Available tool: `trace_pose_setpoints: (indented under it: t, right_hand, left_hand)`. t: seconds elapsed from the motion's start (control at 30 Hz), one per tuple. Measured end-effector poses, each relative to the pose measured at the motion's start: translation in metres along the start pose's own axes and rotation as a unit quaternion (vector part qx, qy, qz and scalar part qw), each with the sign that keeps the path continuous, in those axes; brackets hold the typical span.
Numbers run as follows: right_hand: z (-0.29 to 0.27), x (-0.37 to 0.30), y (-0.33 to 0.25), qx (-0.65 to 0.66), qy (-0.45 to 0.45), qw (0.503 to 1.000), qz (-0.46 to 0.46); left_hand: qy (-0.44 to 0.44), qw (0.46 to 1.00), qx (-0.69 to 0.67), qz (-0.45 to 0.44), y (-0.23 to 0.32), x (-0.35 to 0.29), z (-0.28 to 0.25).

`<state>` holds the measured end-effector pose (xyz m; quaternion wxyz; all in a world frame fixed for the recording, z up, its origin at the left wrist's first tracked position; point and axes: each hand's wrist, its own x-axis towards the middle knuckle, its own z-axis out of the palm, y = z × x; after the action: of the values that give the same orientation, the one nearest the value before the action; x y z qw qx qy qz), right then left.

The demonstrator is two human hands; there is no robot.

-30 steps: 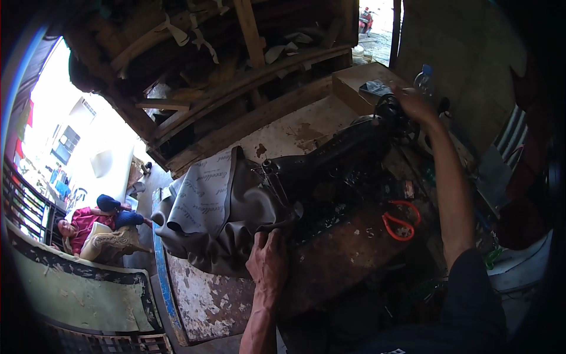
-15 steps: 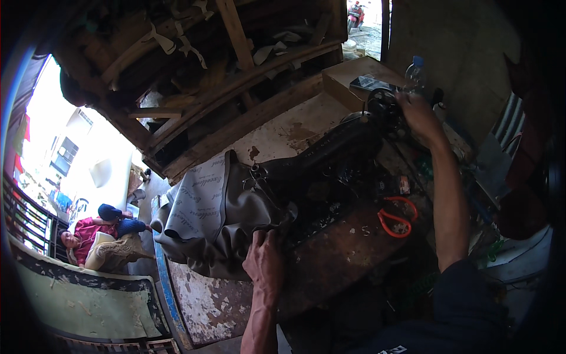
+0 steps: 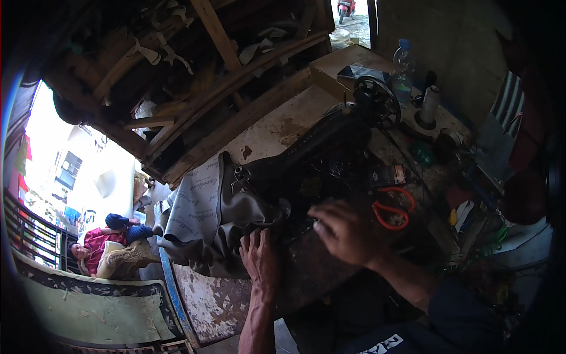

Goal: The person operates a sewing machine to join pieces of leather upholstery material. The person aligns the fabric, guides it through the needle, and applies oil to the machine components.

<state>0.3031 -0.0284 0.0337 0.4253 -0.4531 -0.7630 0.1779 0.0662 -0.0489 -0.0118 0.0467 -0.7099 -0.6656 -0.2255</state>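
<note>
A black sewing machine stands on the worn table, its handwheel at the far right end. Bunched under its needle end lies a grey leatherette piece, with its pale printed backing folded up on the left. My left hand is closed on the near edge of the leatherette, fingers bent. Just right of it, my right hand hovers over the machine bed with fingers loosely apart, slightly blurred, and nothing visible in them. Orange-handled scissors lie to the right of this hand.
Behind the machine are a cardboard box, a plastic bottle and a thread cone. A wooden rack with scraps rises at the back. A person reclines at far left, beyond the table's blue edge.
My right hand has left the handwheel and come down and left to the machine bed near my left hand. My left hand stays at the leatherette. The view has shifted slightly.
</note>
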Motion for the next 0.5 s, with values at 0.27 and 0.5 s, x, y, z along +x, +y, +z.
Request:
trace_pose_setpoints:
  t: [0.27, 0.5]
  right_hand:
    - [0.055, -0.038, 0.004, 0.032, -0.079, 0.994, -0.065]
    - [0.059, -0.035, 0.000, -0.026, -0.094, 0.993, -0.072]
  left_hand:
    - [-0.057, 0.997, 0.054, -0.027, 0.003, 0.017, -0.015]
    - [-0.137, 0.989, -0.041, -0.034, 0.020, 0.013, -0.050]
